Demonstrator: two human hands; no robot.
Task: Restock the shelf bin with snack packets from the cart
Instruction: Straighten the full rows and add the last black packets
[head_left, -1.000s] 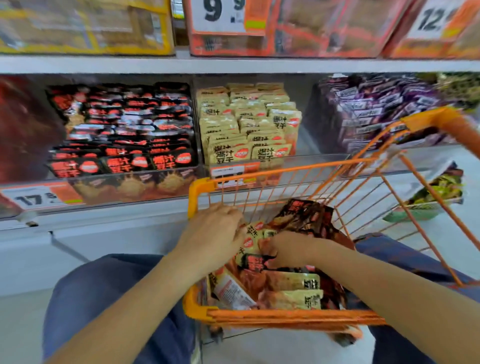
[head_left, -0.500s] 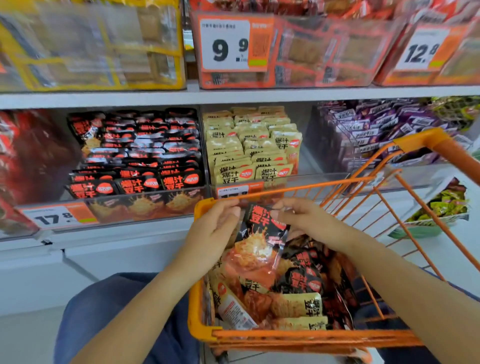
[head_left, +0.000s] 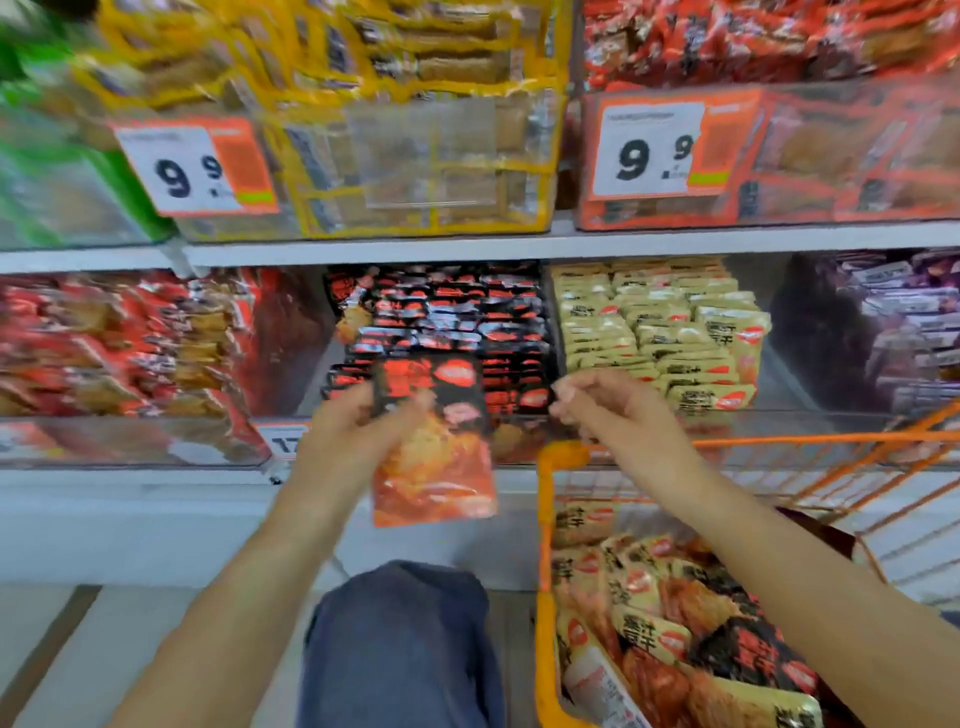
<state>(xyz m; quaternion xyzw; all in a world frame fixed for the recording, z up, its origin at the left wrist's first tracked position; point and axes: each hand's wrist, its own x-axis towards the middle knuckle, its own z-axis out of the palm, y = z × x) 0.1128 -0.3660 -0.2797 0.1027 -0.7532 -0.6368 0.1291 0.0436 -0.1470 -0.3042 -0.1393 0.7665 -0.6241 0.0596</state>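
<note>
My left hand (head_left: 358, 431) grips a black-and-red snack packet (head_left: 434, 457) by its upper part, holding it upright in front of the clear shelf bin (head_left: 519, 444) filled with rows of matching black packets (head_left: 467, 322). My right hand (head_left: 613, 410) hovers just right of the packet with loosely curled fingers and holds nothing. It is above the near left corner of the orange cart (head_left: 545, 530), where beige and black packets (head_left: 670, 639) lie piled.
A bin of beige packets (head_left: 670, 332) sits right of the black one, purple packets (head_left: 893, 322) further right, red packets (head_left: 119, 343) to the left. The shelf above carries bins with 9.9 price tags (head_left: 654, 150). My knee (head_left: 400, 639) is below the hands.
The packet has risen out of the cart and moved left up to the black bin's front. My right hand has let go of it. The view has swung up and left.
</note>
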